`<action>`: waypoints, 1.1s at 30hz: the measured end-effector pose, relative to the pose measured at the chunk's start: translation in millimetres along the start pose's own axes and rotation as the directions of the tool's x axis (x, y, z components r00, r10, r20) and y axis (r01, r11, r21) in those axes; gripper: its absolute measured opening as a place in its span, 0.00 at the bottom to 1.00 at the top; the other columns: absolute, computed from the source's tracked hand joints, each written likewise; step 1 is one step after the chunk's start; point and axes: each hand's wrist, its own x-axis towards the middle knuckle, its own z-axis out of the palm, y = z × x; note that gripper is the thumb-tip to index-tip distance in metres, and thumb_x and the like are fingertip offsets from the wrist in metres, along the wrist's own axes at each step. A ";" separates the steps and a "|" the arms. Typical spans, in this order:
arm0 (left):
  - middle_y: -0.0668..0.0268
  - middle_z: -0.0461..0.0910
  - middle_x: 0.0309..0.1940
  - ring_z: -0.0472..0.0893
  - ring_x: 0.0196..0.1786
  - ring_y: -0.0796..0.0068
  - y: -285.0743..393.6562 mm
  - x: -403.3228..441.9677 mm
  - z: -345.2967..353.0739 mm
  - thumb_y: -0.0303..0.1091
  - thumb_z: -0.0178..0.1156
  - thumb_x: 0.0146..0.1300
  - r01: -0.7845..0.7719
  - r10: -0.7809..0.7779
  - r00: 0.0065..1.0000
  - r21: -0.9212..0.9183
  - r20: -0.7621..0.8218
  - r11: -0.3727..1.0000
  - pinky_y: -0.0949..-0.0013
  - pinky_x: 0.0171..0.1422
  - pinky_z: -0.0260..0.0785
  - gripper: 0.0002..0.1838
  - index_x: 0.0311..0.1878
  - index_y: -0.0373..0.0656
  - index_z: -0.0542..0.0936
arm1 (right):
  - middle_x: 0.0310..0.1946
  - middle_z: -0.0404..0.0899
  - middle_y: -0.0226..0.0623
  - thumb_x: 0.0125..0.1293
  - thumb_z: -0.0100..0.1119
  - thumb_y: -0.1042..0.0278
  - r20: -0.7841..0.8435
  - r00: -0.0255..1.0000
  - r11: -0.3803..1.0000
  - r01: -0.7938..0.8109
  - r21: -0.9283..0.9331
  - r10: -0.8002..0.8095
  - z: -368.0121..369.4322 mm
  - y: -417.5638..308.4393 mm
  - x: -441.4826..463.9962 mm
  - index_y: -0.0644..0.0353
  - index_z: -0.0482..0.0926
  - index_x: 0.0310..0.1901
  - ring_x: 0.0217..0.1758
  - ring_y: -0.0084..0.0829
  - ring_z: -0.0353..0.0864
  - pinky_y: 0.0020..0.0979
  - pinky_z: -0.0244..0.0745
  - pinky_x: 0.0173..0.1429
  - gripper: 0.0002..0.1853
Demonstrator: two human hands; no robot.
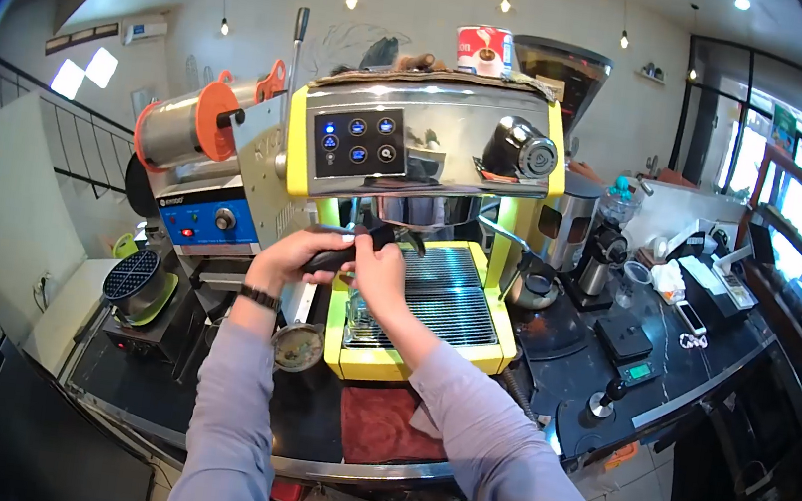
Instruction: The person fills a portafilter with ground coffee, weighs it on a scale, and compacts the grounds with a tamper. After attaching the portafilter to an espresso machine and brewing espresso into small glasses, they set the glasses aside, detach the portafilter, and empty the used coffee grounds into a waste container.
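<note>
Both my hands are at a portafilter (328, 261), its black handle pointing left and toward me below the group head (413, 210) of a yellow and chrome espresso machine (459, 107). My left hand (304, 251) is wrapped round the handle's outer end. Closer to the machine, my right hand (380, 272) closes over the handle's inner part. The fingers hide much of the portafilter's head, and I cannot tell whether it is seated in the group. Beneath the hands lies the slatted drip tray (444, 306). A touch panel (359, 142) glows with blue icons above.
A roaster-like machine with a blue control panel (208, 218) stands at left. A round knock bin (298, 347) and red cloth (386, 426) lie in front. To the right are a metal pitcher (533, 289), a tamper (607, 398), a small scale (639, 372) and a phone (689, 317).
</note>
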 end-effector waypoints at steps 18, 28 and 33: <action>0.55 0.69 0.58 0.71 0.60 0.54 68.1 31.2 82.7 0.32 0.52 0.63 0.370 0.964 -0.157 0.918 0.213 -0.142 0.54 0.65 0.61 0.18 0.56 0.44 0.77 | 0.36 0.77 0.54 0.55 0.62 0.59 0.411 0.847 0.397 0.523 -0.754 -0.337 -102.9 -91.1 -76.5 0.77 0.66 0.58 0.37 0.52 0.80 0.42 0.78 0.42 0.34; 0.58 0.75 0.52 0.74 0.55 0.53 58.6 34.4 68.1 0.36 0.51 0.62 0.270 0.968 -0.168 0.953 0.188 -0.138 0.52 0.64 0.63 0.15 0.49 0.45 0.80 | 0.48 0.77 0.56 0.61 0.61 0.60 0.525 0.757 0.602 0.641 -0.477 -0.390 -156.9 -85.8 -70.0 0.71 0.56 0.67 0.49 0.49 0.79 0.36 0.72 0.54 0.38; 0.59 0.75 0.55 0.72 0.61 0.56 55.0 30.6 72.7 0.34 0.53 0.61 0.368 0.970 -0.062 0.909 0.236 -0.197 0.51 0.69 0.58 0.17 0.52 0.45 0.79 | 0.35 0.79 0.46 0.67 0.57 0.48 0.664 0.728 0.798 0.294 -0.527 0.170 -214.2 -79.4 -124.0 0.65 0.49 0.71 0.34 0.36 0.79 0.32 0.73 0.41 0.42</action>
